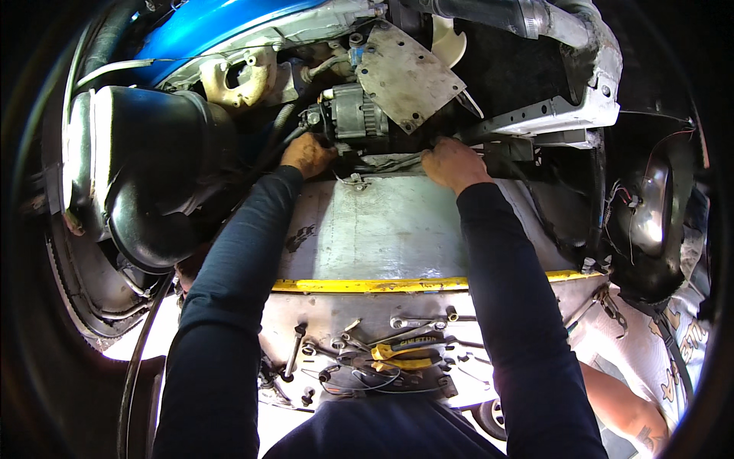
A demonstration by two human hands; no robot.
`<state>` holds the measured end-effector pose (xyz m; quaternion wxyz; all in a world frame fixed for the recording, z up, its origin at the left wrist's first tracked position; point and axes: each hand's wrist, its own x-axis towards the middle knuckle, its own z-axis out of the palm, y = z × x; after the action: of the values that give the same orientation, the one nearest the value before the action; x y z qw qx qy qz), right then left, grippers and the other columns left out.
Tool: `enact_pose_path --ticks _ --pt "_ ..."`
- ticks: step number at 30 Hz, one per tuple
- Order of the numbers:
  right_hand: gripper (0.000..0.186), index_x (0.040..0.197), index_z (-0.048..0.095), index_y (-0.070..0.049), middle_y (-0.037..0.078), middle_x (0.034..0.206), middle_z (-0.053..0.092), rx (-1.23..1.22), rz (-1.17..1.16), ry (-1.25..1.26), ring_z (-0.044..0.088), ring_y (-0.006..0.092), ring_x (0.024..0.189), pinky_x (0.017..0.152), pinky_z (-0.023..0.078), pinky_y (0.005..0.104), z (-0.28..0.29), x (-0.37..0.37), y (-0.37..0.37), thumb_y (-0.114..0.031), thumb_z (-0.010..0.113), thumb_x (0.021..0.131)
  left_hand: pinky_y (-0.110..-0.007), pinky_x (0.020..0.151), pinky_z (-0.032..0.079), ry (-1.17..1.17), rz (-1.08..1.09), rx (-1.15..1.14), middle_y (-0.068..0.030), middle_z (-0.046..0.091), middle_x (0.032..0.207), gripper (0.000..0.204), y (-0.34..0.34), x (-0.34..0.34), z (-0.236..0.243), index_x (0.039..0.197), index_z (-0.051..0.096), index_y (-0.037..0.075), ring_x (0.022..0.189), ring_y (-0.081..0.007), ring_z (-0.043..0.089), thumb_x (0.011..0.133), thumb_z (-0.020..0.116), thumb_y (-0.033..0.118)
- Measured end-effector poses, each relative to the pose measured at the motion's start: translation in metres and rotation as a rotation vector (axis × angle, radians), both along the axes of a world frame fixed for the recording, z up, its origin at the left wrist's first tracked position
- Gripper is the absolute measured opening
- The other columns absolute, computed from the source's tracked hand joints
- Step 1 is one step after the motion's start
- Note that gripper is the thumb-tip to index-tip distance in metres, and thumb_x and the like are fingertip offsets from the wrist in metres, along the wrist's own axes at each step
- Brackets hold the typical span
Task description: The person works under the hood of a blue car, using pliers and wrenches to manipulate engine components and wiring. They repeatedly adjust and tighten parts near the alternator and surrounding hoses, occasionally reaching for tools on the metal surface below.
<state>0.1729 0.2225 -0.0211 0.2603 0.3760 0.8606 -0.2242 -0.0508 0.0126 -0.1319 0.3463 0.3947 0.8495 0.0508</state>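
In the engine bay, my left hand (308,155) is curled at the lower left of the alternator (353,113), beside its cables. Its fingertips are hidden, and what they grip cannot be made out. My right hand (456,163) is closed below a flat metal plate (409,76) with bolt holes, which hangs tilted to the right of the alternator. Its fingers reach into shadow, so their contents are hidden. Between my hands lies a greyish wrapped bundle (390,162), along the top of the pale metal panel (382,229).
A yellow strip (367,286) edges the panel. Closer to me lie yellow-handled pliers (405,352), several wrenches (413,322) and a bolt-like tool (294,352). A black canister (145,153) stands left, a metal bracket (550,116) right. Another person's arm (627,405) shows at lower right.
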Motion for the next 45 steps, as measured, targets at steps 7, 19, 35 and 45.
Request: enact_pose_path --ticks 7,19,35,45 --pt "0.04 0.116 0.078 -0.009 0.019 0.129 0.07 0.135 0.158 -0.131 0.067 0.0352 0.121 0.097 0.055 0.0456 -0.043 -0.011 0.029 -0.03 0.053 0.093 -0.043 0.097 0.055 0.015 0.267 -0.093 -0.0235 0.072 0.119 0.049 -0.001 -0.006 -0.023 0.116 0.074 0.003 0.113 -0.0379 0.07 0.086 0.076 0.041" --pt "0.046 0.13 0.07 -0.003 0.02 0.139 0.064 -0.018 0.481 -0.393 0.065 0.0371 0.126 0.106 0.051 0.0461 -0.067 -0.012 0.042 -0.022 0.052 0.093 -0.045 0.087 0.056 0.137 0.363 0.082 -0.024 0.074 0.106 0.033 -0.006 0.011 -0.045 0.106 0.076 0.002 0.102 -0.0412 0.071 0.089 0.073 0.031" --pt "0.039 0.122 0.073 -0.006 0.023 0.126 0.07 -0.143 0.512 -0.232 0.069 0.0349 0.116 0.099 0.055 0.0403 -0.074 -0.019 0.034 -0.014 0.064 0.085 -0.042 0.102 0.051 0.011 -0.017 -0.187 -0.0157 0.071 0.127 0.046 0.006 -0.019 -0.076 0.125 0.073 0.01 0.118 -0.0339 0.068 0.097 0.058 0.043" --pt "0.039 0.124 0.072 -0.008 0.018 0.133 0.067 -0.183 0.547 -0.229 0.066 0.0312 0.123 0.102 0.054 0.0398 -0.072 -0.035 0.025 -0.013 0.062 0.087 -0.045 0.102 0.051 0.001 -0.067 -0.336 -0.0158 0.071 0.13 0.046 0.016 -0.037 -0.106 0.125 0.074 0.012 0.123 -0.0329 0.066 0.098 0.054 0.044"
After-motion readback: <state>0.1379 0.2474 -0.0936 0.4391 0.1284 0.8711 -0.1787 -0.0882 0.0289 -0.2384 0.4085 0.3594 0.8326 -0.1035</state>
